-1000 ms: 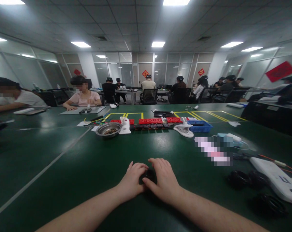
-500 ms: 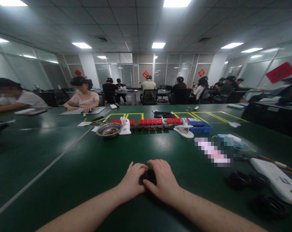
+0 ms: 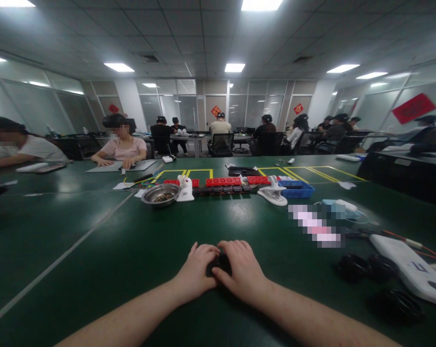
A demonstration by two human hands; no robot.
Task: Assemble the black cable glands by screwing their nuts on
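A small black object (image 3: pixel 223 262) lies at the near middle of the green table, mostly covered by my fingers, so its kind does not show. My left hand (image 3: pixel 198 266) curls around its left side. From the right, my right hand (image 3: pixel 244 267) wraps over it, the thumb pointing left across its near side. Both hands rest low at the tabletop with fingertips almost meeting. Off to the right sit three black ring-shaped pieces (image 3: pixel 398 304), apart from my hands.
Beyond my hands stand a metal bowl (image 3: pixel 161 202) of small parts, a white clamp stand (image 3: pixel 184 189), a row of red blocks (image 3: pixel 223 181), another white clamp (image 3: pixel 273 193) and a blue tray (image 3: pixel 299 193). A white power bank (image 3: pixel 407 265) lies right. Co-workers sit further back.
Both hands keep their hold on the black object with hardly any movement. The whole view has shifted slightly, so the scene sits a little further left.
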